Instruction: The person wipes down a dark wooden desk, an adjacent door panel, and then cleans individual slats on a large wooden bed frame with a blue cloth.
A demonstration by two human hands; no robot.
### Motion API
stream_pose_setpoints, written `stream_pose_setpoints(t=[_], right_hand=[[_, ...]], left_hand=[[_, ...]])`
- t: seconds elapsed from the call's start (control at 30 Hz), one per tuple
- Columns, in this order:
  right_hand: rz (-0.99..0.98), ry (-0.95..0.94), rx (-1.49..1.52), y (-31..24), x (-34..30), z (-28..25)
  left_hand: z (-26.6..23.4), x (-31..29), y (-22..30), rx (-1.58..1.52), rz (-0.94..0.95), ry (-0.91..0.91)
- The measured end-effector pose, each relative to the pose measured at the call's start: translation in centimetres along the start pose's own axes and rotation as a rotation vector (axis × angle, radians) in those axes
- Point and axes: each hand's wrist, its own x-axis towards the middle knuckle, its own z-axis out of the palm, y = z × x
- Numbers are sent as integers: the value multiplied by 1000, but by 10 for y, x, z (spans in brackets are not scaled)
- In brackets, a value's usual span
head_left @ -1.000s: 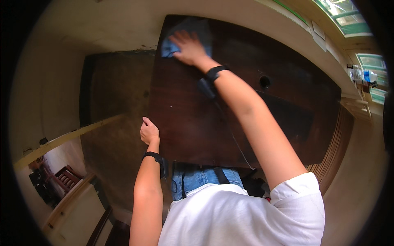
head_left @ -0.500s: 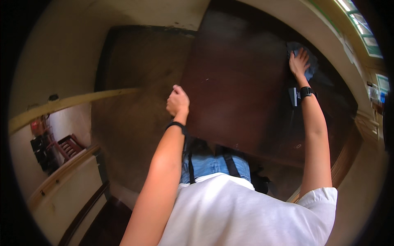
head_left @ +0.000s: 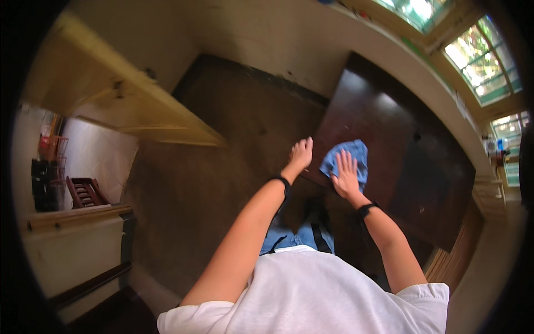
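My right hand (head_left: 346, 175) lies flat with fingers spread, pressing a crumpled blue cloth (head_left: 357, 151) onto a dark brown, glossy tabletop (head_left: 384, 133). The cloth is near the table's near left corner and shows around the fingers. Close by on the left, my left hand (head_left: 300, 155) is at the table's left edge with its fingers curled in. What those fingers close on, if anything, is hidden. Both wrists carry black bands.
A yellowish door (head_left: 128, 100) stands open at the left, with a reddish-brown wooden chair (head_left: 86, 192) beyond it. Barred windows (head_left: 481, 58) line the upper right wall. Dark floor (head_left: 222, 183) extends left of the table.
My right hand and the blue cloth have come from the far right of the table back to its near left part. The view has turned, and my left hand stays by the left edge.
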Motion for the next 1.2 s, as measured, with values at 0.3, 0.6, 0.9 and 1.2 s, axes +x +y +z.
stream_pose_setpoints(t=[0.3, 0.6, 0.9, 1.2], right_hand=[[173, -119, -62, -10, 92, 36], [-56, -301, 1788, -337, 331, -110], [-452, 611, 1245, -527, 409, -163], [-373, 1106, 960, -553, 407, -198]], left_hand=[[-286, -49, -147, -368, 65, 424], [-475, -100, -143, -225, 78, 765], [-531, -51, -151, 253, 451, 798], [-547, -36, -185, 136, 800, 687]])
